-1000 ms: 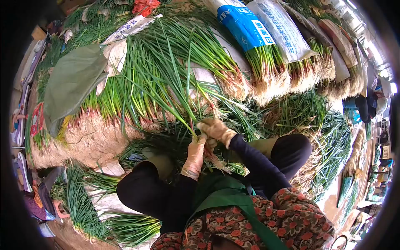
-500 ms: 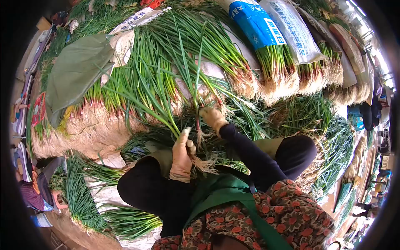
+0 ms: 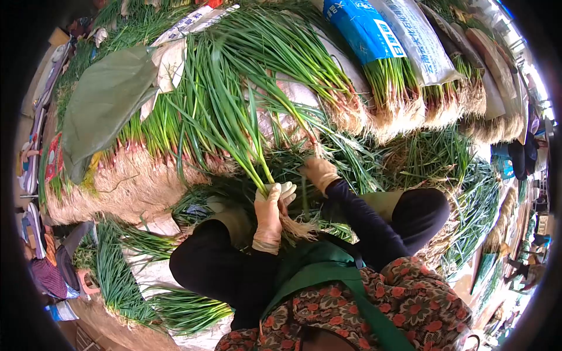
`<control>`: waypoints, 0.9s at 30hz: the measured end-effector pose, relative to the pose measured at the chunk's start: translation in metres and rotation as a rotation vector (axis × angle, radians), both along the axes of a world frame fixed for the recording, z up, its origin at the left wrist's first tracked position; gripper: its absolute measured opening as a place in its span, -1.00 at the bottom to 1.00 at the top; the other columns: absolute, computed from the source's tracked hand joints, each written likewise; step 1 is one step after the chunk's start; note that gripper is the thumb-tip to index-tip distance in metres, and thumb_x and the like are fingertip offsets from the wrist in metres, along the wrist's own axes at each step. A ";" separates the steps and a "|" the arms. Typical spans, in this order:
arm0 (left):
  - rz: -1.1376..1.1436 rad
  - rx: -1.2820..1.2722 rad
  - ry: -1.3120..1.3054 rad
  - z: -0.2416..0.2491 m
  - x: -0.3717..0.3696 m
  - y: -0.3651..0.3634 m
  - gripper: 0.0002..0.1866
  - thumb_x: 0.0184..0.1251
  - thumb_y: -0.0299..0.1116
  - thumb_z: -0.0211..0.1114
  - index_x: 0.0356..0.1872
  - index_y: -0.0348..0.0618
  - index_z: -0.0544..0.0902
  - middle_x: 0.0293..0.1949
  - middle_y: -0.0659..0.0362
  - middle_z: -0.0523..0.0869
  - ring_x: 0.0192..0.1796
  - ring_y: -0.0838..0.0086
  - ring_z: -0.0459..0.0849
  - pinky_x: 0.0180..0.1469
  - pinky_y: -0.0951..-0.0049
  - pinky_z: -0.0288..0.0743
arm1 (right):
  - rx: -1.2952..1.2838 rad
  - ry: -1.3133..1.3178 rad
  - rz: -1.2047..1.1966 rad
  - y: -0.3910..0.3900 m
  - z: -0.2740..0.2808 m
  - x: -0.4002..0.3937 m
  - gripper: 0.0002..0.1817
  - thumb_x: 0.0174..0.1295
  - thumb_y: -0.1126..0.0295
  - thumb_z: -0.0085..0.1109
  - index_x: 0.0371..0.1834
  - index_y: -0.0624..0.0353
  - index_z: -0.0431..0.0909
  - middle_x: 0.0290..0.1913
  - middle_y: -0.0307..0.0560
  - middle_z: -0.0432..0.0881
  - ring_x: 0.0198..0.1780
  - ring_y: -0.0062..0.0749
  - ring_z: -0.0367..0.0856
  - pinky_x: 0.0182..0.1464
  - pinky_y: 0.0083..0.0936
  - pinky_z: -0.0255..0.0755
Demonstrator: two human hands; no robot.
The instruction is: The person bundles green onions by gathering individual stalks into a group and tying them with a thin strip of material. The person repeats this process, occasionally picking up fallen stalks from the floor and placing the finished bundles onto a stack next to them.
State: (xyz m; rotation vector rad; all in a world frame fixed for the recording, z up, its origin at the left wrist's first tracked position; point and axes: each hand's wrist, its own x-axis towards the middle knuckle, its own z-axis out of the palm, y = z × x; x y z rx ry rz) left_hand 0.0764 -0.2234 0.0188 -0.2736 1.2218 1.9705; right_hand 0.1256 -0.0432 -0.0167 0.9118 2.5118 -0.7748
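Observation:
My left hand (image 3: 271, 213), in a pale glove, is closed round a few long green stalks (image 3: 249, 165); their stringy roots (image 3: 298, 227) hang out below it. To its right, my right hand (image 3: 320, 173), also gloved, is just below the root end of another stalk (image 3: 306, 130). Its fingers are blurred and partly hidden, so a hold cannot be made out. Beyond both hands lies a long row of green stalks (image 3: 202, 111) with reddish bases and pale roots.
Bundles in a blue and white wrapper (image 3: 367, 35) and a white wrapper (image 3: 417, 47) lie at the upper right. A grey-green sheet (image 3: 108, 105) covers stalks at the left. Loose leaves (image 3: 418, 158) are heaped near my right knee. More stalks (image 3: 190, 310) lie at the lower left.
The upright stalk that was by my right hand is now with those in my left hand. My left hand has moved slightly up and right; my right hand has shifted right.

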 end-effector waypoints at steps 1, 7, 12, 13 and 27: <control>0.003 -0.012 0.014 0.001 0.000 -0.003 -0.82 0.34 -0.40 0.15 -0.15 -0.28 0.43 -0.22 -0.05 0.65 -0.21 0.19 0.70 -0.18 0.23 0.66 | 0.008 -0.133 0.181 0.005 -0.007 0.010 -0.52 0.27 0.00 0.04 -0.05 0.20 0.59 -0.15 -0.04 0.66 -0.10 -0.15 0.63 -0.05 -0.34 0.46; -0.024 -0.009 -0.088 -0.009 0.006 0.000 -0.86 0.36 -0.36 0.13 -0.19 -0.20 0.46 -0.35 0.11 0.65 -0.45 0.45 0.62 -0.42 0.49 0.57 | -0.621 0.464 -0.104 -0.015 -0.001 -0.008 -0.53 0.26 -0.01 0.06 -0.05 0.19 0.59 -0.26 -0.07 0.68 -0.29 -0.13 0.66 -0.23 -0.27 0.49; -0.242 -0.343 0.283 -0.008 0.009 -0.001 -0.83 0.32 -0.39 0.18 -0.17 -0.23 0.44 -0.38 0.15 0.66 -0.53 0.57 0.60 -0.49 0.57 0.51 | -0.167 0.440 -0.126 -0.025 0.049 -0.045 -0.53 0.21 0.01 0.11 -0.10 0.24 0.52 -0.25 0.15 0.66 -0.20 0.03 0.63 -0.13 -0.21 0.47; -0.253 -0.354 0.275 -0.008 0.010 -0.001 -0.84 0.32 -0.40 0.18 -0.18 -0.22 0.44 -0.35 0.13 0.67 -0.54 0.58 0.58 -0.51 0.59 0.48 | -0.041 0.452 -0.037 -0.022 0.043 -0.050 -0.56 0.22 0.04 0.08 -0.13 0.25 0.50 -0.30 0.16 0.65 -0.23 0.03 0.64 -0.15 -0.18 0.47; -0.197 0.977 -0.693 0.002 0.001 0.009 -0.84 0.44 -0.42 -0.04 -0.15 -0.20 0.51 -0.49 0.35 0.48 -0.57 0.75 0.31 -0.41 0.66 0.25 | -1.605 0.799 -0.988 -0.040 0.045 -0.034 -0.72 0.34 0.16 -0.09 -0.19 0.14 0.46 -0.50 -0.18 0.49 -0.57 -0.44 0.41 -0.55 -0.51 0.33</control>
